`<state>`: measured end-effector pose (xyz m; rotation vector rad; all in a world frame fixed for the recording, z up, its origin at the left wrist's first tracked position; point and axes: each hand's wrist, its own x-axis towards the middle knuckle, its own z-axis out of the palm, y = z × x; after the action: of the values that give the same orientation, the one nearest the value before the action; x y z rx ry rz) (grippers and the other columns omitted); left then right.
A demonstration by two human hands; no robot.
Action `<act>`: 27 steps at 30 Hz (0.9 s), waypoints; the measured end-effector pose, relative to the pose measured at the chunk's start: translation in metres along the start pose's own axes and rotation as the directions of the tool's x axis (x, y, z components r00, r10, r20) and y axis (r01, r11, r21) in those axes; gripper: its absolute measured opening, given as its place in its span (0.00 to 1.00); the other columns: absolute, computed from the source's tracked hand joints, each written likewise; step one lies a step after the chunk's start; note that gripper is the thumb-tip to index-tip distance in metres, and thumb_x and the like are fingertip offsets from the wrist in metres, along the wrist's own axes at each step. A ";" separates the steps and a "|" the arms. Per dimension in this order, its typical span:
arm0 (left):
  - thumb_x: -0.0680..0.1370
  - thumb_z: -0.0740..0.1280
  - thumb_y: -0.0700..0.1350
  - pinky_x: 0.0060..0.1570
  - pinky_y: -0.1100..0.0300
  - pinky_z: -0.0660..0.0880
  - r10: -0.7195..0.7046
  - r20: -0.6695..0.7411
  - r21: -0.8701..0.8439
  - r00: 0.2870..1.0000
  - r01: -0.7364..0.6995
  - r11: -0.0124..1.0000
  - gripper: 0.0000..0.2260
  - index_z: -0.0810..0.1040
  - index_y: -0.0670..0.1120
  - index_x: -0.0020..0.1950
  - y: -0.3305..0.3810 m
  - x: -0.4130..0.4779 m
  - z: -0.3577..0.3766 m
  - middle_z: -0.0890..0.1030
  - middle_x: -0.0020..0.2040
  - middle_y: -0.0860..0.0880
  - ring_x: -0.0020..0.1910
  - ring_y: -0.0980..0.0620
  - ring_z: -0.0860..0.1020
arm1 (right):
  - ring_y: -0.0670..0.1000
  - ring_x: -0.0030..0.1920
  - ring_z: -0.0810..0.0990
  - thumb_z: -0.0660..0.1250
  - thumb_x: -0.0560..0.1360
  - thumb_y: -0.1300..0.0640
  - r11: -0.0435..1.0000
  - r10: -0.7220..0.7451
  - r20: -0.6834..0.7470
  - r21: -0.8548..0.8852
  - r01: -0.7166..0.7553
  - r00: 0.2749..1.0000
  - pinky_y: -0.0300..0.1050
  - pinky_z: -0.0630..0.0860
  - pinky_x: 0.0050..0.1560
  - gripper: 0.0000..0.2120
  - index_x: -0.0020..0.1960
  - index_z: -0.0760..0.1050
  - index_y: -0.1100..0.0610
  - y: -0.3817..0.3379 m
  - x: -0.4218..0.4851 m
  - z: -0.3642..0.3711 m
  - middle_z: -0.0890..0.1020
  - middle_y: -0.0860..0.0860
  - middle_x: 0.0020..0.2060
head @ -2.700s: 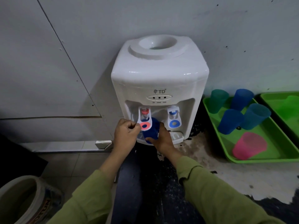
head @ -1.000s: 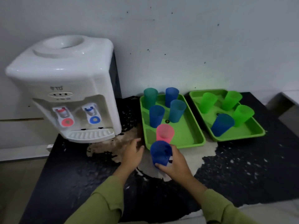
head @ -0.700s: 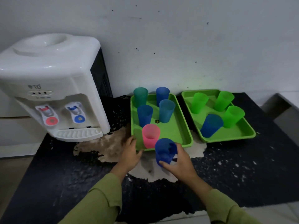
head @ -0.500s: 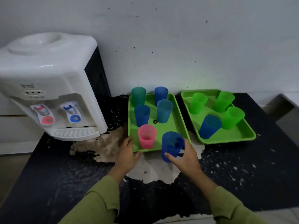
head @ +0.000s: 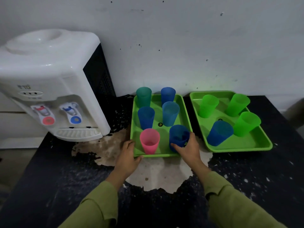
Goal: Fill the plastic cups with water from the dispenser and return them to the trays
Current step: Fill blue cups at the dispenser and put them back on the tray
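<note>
Brought in off the counter, the blue cup (head: 179, 137) now sits at 5 o'clock in the left tray (head: 154, 155), right hand (head: 189, 148) curled round it, left hand (head: 129, 155) gripping the 7 o'clock corner to brace it.

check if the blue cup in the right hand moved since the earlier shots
Yes. The blue cup went rightward from the dispenser into the left tray, near right corner, beside the pink cup; the right hand grips it.

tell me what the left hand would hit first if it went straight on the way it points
The left hand grips the left tray at its near corner. Going straight on, it would likely meet the pink cup first, just inside that corner, though depth is unclear.
</note>
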<state>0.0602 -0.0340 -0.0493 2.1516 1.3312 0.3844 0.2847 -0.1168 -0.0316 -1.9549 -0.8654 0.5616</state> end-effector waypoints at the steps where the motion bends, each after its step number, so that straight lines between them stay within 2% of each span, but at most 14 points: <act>1: 0.72 0.71 0.47 0.63 0.56 0.69 -0.009 -0.004 -0.005 1.000 0.009 1.000 0.29 0.65 0.42 0.69 0.001 0.001 0.000 0.64 0.69 0.46 0.65 0.48 0.70 | 0.56 0.59 0.75 0.79 0.62 0.59 1.000 0.009 0.003 -0.007 -0.008 1.000 0.40 0.69 0.53 0.33 0.62 0.67 0.61 0.003 0.001 0.001 0.75 0.56 0.58; 7: 0.70 0.73 0.45 0.63 0.57 0.68 -0.043 -0.014 -0.032 0.999 0.043 0.999 0.30 0.66 0.42 0.68 0.004 0.003 -0.003 0.66 0.67 0.45 0.64 0.48 0.70 | 0.53 0.61 0.73 0.79 0.62 0.60 1.000 0.003 0.028 0.016 -0.004 1.000 0.40 0.69 0.57 0.36 0.64 0.65 0.61 0.006 0.001 0.001 0.74 0.55 0.59; 10: 0.69 0.74 0.44 0.62 0.61 0.66 -0.038 -0.016 -0.054 0.999 0.037 0.998 0.29 0.67 0.42 0.66 0.004 0.004 -0.003 0.67 0.65 0.45 0.63 0.48 0.70 | 0.46 0.60 0.70 0.78 0.64 0.55 0.992 -0.022 0.045 0.125 0.017 0.999 0.41 0.68 0.62 0.39 0.68 0.61 0.58 0.002 -0.008 -0.004 0.70 0.49 0.60; 12: 0.69 0.74 0.44 0.61 0.62 0.66 -0.042 -0.011 -0.060 0.999 0.041 0.997 0.28 0.68 0.42 0.66 0.005 0.004 -0.005 0.67 0.64 0.45 0.62 0.49 0.71 | 0.46 0.62 0.68 0.72 0.70 0.50 0.985 -0.037 -0.001 0.171 0.036 0.999 0.42 0.66 0.64 0.35 0.71 0.60 0.58 -0.002 -0.009 -0.008 0.69 0.48 0.61; 15: 0.68 0.75 0.45 0.60 0.60 0.68 -0.054 -0.006 -0.054 0.999 0.054 0.997 0.29 0.67 0.42 0.66 0.006 0.004 -0.008 0.68 0.64 0.45 0.61 0.48 0.71 | 0.50 0.61 0.73 0.65 0.75 0.50 0.982 -0.044 -0.119 0.177 0.065 0.992 0.47 0.71 0.62 0.25 0.68 0.64 0.58 -0.013 0.008 -0.013 0.74 0.54 0.60; 18: 0.68 0.75 0.43 0.56 0.62 0.67 -0.058 0.015 -0.051 0.998 0.058 0.997 0.28 0.68 0.42 0.65 0.010 0.005 -0.011 0.70 0.62 0.44 0.61 0.47 0.71 | 0.55 0.59 0.75 0.69 0.73 0.53 0.995 -0.074 -0.132 0.059 0.082 0.989 0.52 0.73 0.61 0.26 0.66 0.66 0.60 -0.027 0.046 -0.010 0.77 0.57 0.58; 22: 0.69 0.74 0.42 0.51 0.64 0.63 -0.032 0.047 -0.004 0.998 0.032 0.999 0.24 0.71 0.40 0.62 0.017 0.008 -0.017 0.73 0.60 0.42 0.61 0.45 0.70 | 0.58 0.65 0.72 0.76 0.65 0.52 0.976 -0.059 0.057 -0.204 0.070 0.997 0.51 0.70 0.63 0.40 0.70 0.62 0.62 -0.041 0.099 0.000 0.72 0.59 0.65; 25: 0.70 0.73 0.39 0.52 0.63 0.61 -0.010 0.053 0.021 0.999 0.009 1.000 0.19 0.74 0.36 0.58 0.021 0.009 -0.020 0.75 0.58 0.39 0.60 0.42 0.71 | 0.60 0.62 0.72 0.79 0.61 0.52 0.952 -0.066 0.161 -0.286 0.110 0.985 0.51 0.71 0.59 0.43 0.69 0.61 0.63 -0.049 0.122 0.008 0.72 0.61 0.63; 27: 0.69 0.73 0.40 0.53 0.63 0.62 0.009 0.050 0.028 0.999 -0.011 1.000 0.19 0.76 0.37 0.57 0.021 0.009 -0.020 0.76 0.57 0.39 0.59 0.42 0.71 | 0.61 0.63 0.72 0.79 0.61 0.52 0.939 -0.070 0.204 -0.318 0.133 0.977 0.52 0.72 0.59 0.45 0.69 0.60 0.63 -0.052 0.130 0.012 0.72 0.60 0.64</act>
<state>0.0691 -0.0272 -0.0208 2.1776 1.3062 0.3151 0.3433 0.0065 0.0015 -2.1649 -1.2417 0.5770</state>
